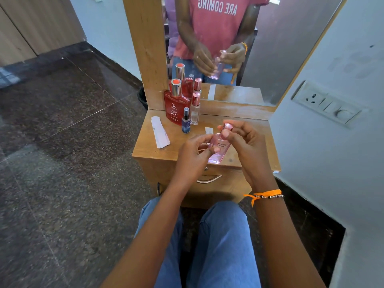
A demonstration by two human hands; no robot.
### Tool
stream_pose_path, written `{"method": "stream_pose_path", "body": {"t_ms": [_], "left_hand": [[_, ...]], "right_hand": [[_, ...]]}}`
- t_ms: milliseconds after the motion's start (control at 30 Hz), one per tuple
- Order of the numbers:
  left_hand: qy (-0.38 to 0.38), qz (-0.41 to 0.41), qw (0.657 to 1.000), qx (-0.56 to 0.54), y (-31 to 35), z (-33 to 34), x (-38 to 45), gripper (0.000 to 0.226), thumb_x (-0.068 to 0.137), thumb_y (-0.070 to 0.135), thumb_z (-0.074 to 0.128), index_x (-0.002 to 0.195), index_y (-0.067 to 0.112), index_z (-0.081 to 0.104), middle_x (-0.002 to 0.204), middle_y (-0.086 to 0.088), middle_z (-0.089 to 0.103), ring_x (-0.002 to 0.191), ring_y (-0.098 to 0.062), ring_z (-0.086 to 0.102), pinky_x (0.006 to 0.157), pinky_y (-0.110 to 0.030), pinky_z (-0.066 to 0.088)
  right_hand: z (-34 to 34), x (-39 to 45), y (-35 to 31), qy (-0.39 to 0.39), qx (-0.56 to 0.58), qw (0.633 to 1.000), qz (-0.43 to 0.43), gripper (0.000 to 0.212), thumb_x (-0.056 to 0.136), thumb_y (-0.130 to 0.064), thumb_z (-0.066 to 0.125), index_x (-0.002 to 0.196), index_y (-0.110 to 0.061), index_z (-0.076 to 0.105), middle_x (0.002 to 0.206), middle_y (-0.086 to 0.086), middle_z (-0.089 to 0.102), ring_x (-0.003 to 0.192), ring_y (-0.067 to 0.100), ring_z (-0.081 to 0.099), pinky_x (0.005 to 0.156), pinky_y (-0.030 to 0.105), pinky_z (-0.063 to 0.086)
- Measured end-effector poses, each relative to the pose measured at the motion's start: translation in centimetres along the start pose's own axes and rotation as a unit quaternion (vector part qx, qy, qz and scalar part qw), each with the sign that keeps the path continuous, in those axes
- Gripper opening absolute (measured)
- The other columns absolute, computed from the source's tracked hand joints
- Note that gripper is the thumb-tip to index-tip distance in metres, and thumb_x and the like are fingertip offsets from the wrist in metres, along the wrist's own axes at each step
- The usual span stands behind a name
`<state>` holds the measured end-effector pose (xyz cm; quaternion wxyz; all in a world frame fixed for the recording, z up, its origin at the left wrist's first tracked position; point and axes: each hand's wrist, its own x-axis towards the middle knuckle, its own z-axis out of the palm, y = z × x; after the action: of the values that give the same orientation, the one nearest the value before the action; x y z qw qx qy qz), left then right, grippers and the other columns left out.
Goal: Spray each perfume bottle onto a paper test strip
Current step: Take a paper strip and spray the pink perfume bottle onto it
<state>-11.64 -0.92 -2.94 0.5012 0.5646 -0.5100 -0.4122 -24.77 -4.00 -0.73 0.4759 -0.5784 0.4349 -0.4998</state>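
Observation:
I hold a pink perfume bottle [218, 148] marked DGZ above the small wooden dresser top [149, 148]. My left hand [193, 152] grips its lower body. My right hand [243, 140] is closed around its pink cap, thumb on the neck. At the back left stand a large red bottle [177, 104] with a silver cap, a small blue bottle [186, 121] and a slim clear bottle [195, 110] with a pink cap. A stack of white paper test strips [159, 132] lies at the left edge. One small paper piece [209, 130] lies behind the held bottle.
A mirror [218, 48] in a wooden frame rises behind the dresser and reflects my hands and the bottles. A white wall with a socket plate [326, 104] is close on the right. Dark stone floor spreads to the left. A drawer handle [208, 179] sits below the top.

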Motion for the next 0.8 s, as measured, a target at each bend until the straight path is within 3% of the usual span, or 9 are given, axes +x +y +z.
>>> {"method": "stream_pose_path", "body": {"t_ms": [67,200,300,433,567,667,800], "left_hand": [[-0.005,0.002,1.0,0.004,0.0,0.2,-0.1,0.033,0.083,0.013,0.067,0.115,0.02,0.065,0.111,-0.002,0.069,0.102,-0.015,0.064,0.087,-0.032,0.052],[0.001,0.011,1.0,-0.004,0.3,0.3,-0.1,0.03,0.083,0.012,0.066,0.112,0.019,0.066,0.107,-0.001,0.07,0.1,-0.013,0.064,0.087,-0.028,0.052],[0.006,0.014,1.0,0.003,0.3,0.2,0.3,0.029,0.084,0.015,0.068,0.112,0.018,0.066,0.108,0.001,0.07,0.1,-0.011,0.064,0.083,-0.025,0.052],[0.008,0.015,0.999,0.031,-0.2,0.2,0.5,0.037,0.084,0.022,0.067,0.121,0.018,0.062,0.117,0.001,0.066,0.104,-0.008,0.062,0.078,-0.018,0.051],[0.057,0.03,0.986,0.152,-1.1,0.7,0.4,0.041,0.092,0.027,0.056,0.131,0.013,0.051,0.131,-0.004,0.056,0.119,-0.014,0.052,0.096,-0.027,0.046],[0.032,0.081,0.955,0.282,-2.3,1.0,0.3,0.032,0.093,0.017,0.054,0.124,0.011,0.058,0.13,-0.005,0.056,0.127,-0.018,0.045,0.108,-0.033,0.035],[-0.008,0.08,0.931,0.356,-3.5,1.3,-0.1,0.027,0.094,0.018,0.051,0.117,0.016,0.064,0.137,-0.001,0.054,0.141,-0.026,0.028,0.117,-0.044,0.009]], "right_hand": [[0.0,0.2,0.2,0.027,-0.024,0.999,0.002,0.02,0.077,-0.016,0.077,0.088,-0.03,0.067,0.087,-0.011,0.072,0.094,0.015,0.067,0.097,0.056,0.048],[-0.4,-0.3,0.5,-0.032,0.002,0.998,0.048,0.034,0.085,-0.021,0.067,0.117,-0.012,0.061,0.102,-0.002,0.068,0.1,0.015,0.065,0.088,0.032,0.054],[-0.8,-1.0,1.3,-0.073,0.006,0.996,0.058,0.034,0.089,-0.006,0.062,0.123,-0.009,0.06,0.103,0.001,0.071,0.099,0.012,0.068,0.083,0.022,0.054],[-1.1,-0.6,2.0,-0.06,-0.01,0.996,0.059,0.032,0.086,0.0,0.064,0.117,-0.008,0.064,0.1,0.005,0.073,0.096,0.017,0.069,0.085,0.028,0.055],[-0.5,1.1,2.6,0.004,-0.042,0.998,0.04,0.028,0.087,-0.001,0.063,0.113,-0.011,0.065,0.101,0.004,0.072,0.098,0.021,0.068,0.088,0.035,0.056],[0.0,2.9,3.4,0.045,-0.085,0.995,0.012,0.024,0.087,-0.009,0.062,0.111,-0.013,0.066,0.104,0.005,0.072,0.101,0.022,0.067,0.09,0.044,0.055],[0.8,5.1,4.1,0.051,-0.101,0.994,0.004,0.029,0.089,-0.006,0.06,0.118,-0.004,0.062,0.109,0.009,0.07,0.102,0.023,0.066,0.091,0.042,0.054]]}}
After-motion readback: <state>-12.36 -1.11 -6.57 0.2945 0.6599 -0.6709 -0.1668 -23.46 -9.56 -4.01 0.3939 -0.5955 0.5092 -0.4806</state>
